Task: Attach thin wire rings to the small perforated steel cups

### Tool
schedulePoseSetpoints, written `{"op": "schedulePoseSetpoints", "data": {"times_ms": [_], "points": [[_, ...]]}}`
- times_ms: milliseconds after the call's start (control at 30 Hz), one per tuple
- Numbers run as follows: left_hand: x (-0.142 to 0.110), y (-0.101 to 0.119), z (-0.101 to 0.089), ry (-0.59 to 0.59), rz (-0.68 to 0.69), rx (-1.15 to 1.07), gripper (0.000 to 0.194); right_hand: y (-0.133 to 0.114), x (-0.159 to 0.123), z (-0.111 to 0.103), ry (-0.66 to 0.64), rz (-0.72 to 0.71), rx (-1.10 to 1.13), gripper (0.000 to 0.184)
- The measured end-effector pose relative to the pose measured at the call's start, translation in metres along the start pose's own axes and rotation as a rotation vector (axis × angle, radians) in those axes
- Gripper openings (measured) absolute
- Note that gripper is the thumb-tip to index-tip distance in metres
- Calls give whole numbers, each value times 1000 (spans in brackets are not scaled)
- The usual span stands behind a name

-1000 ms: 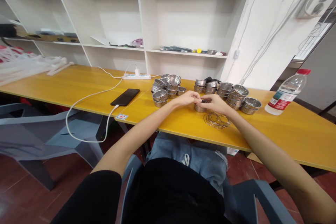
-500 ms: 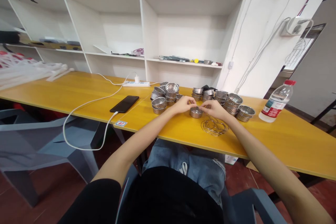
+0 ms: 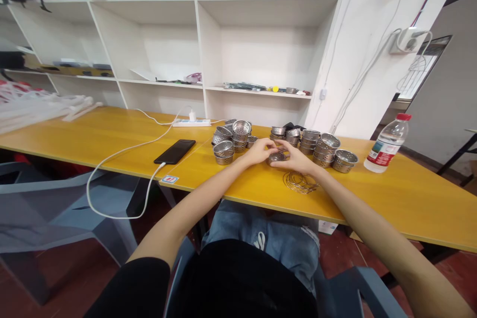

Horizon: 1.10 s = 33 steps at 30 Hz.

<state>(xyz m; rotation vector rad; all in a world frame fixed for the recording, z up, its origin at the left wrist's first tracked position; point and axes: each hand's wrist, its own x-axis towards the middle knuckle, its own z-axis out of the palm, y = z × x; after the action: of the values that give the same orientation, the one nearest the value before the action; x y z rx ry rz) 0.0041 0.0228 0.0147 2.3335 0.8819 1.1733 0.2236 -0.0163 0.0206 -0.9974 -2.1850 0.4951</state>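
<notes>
A small perforated metal cup (image 3: 275, 157) stands on the yellow table between my two hands. My right hand (image 3: 296, 157) curves round its right side, thumb at the front and fingers behind. At the upper left of the rim, my left hand (image 3: 262, 151) has its fingers closed against the cup; whether they also pinch something small is hidden. Just below my right hand lies a loose bundle of thin metal wire rings (image 3: 299, 182). Stacked perforated cups stand on both sides, one group (image 3: 241, 130) behind my left hand and another (image 3: 326, 148) beyond my right.
A water bottle with a red cap (image 3: 387, 144) stands at the right. To the left, a black phone (image 3: 175, 151) lies on the table (image 3: 417, 198), its white cable looping over the front edge. A power strip (image 3: 192, 122) sits before the white shelves (image 3: 257, 44).
My right hand has gone from pinching above the cup to spreading round its side. My left hand stays at the rim. The view has shifted slightly.
</notes>
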Motion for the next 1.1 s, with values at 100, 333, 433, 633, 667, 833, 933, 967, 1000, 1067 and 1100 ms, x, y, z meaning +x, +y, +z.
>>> {"op": "schedulePoseSetpoints", "data": {"times_ms": [100, 333, 433, 633, 667, 833, 933, 967, 1000, 1067, 1100], "points": [[-1, 4, 4, 23, -8, 6, 9, 3, 4, 7, 39, -28, -6, 100], [-4, 14, 4, 26, 124, 119, 18, 11, 9, 11, 102, -21, -25, 104], [-6, 16, 1, -22, 145, 183, 22, 13, 10, 10, 97, -11, -12, 105], [-6, 23, -4, -147, 56, 267, 24, 12, 10, 8, 83, -21, -42, 103], [-6, 25, -4, -130, 21, 278, 19, 11, 9, 8, 82, -28, -52, 102], [-4, 23, -6, -58, -86, 320, 37, 7, 9, 10, 60, -76, -87, 105], [-2, 15, -7, -133, -131, 122, 43, 6, 9, 11, 23, -82, -54, 118], [-1, 12, -7, -154, -131, 28, 43, 5, 9, 10, 11, -86, -52, 120], [0, 10, -7, -167, -122, -59, 43, 4, 9, 9, 4, -95, -59, 120], [2, 6, -7, -171, -93, -173, 46, 2, 9, 7, 8, -128, -98, 120], [3, 5, -7, -166, -80, -196, 48, 0, 9, 6, 15, -147, -124, 121]]}}
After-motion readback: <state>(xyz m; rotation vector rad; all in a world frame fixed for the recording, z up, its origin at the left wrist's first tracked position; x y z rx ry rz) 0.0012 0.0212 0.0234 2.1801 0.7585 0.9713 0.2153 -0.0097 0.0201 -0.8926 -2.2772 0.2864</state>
